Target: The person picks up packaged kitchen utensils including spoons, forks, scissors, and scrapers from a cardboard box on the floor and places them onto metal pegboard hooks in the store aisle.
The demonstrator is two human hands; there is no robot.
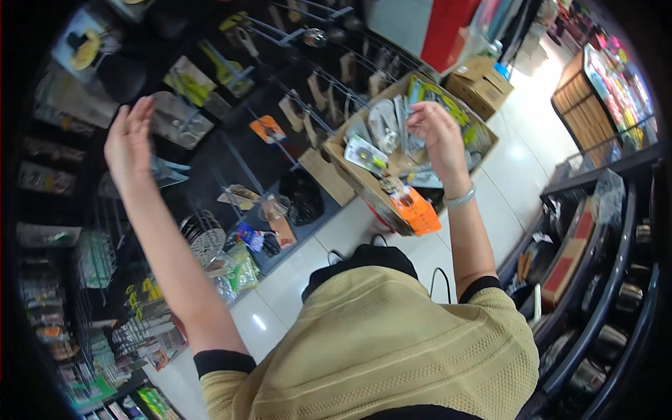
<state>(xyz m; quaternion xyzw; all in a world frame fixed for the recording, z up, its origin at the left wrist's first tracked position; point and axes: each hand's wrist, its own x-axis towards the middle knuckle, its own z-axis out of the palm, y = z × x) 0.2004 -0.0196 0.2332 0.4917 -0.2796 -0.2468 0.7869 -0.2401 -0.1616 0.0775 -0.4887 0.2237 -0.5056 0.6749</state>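
My left hand (131,147) is raised in front of the dark display rack, fingers stretched upward and nothing seen in them. Beside it hang a clear package (168,171) and a green-and-white packaged utensil (189,87) on hooks; whether the fingertips touch anything I cannot tell. Over an open cardboard box (371,189) hovers my right hand (439,136), its fingers loosely bent and apart from each other, with no object visible in them. The box holds several packaged goods, among them a white card pack (365,155) and an orange packet (418,212) draped over its near edge.
An orange-tagged item (267,129) hangs between metal hooks. Strainers (204,234) and green packets (241,266) lie low on the rack's base. A smaller carton (479,84) stands behind the box. Curved dark shelves with pans (609,343) line the right side above white floor tiles.
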